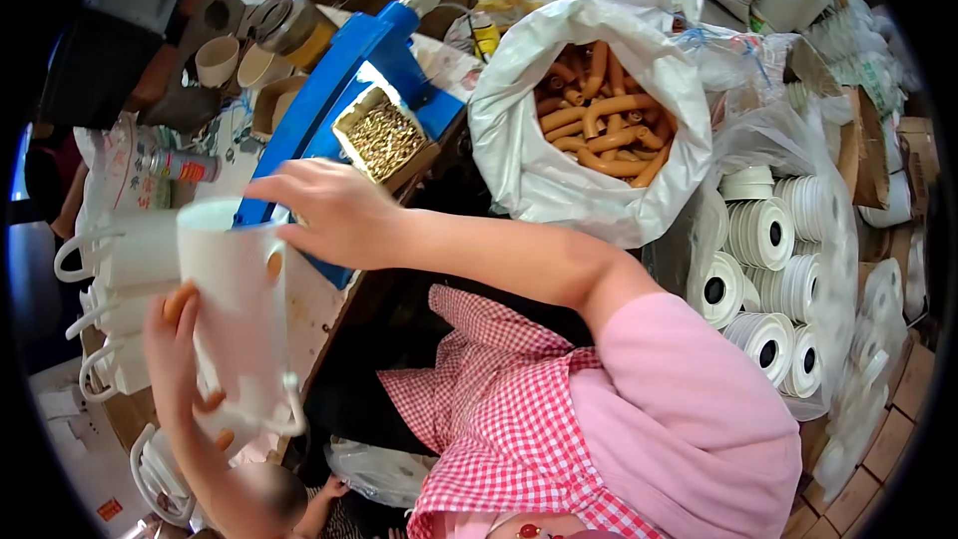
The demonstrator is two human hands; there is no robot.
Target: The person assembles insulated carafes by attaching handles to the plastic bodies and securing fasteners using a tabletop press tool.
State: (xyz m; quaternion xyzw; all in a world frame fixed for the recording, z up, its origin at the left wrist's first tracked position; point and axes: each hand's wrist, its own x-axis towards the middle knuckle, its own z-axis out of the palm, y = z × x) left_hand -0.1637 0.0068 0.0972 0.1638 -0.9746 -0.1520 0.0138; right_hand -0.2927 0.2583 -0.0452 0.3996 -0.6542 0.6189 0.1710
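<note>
A tall white cylindrical vessel (235, 309) stands at the left with its open top around the tip of a blue metal arm (299, 130). My left hand (170, 349) is closed round a curved orange-brown handle (182, 301) at the vessel's side. By the vessel's rim and the blue arm, my right hand (329, 210) is blurred, its thumb and fingers apart, with nothing visible between them. Just beyond that hand, an open box holds many small brass-coloured pieces (381, 136). A small orange-brown part (274, 265) shows on the vessel's right side.
White vessels with handles (130, 269) are stacked at the left. A white sack (499, 120) holds orange-brown curved handles (609, 130). White round parts (763, 235) fill a clear bag at the right. A spray can (185, 166) lies on the bench. Another person (269, 494) is at bottom left.
</note>
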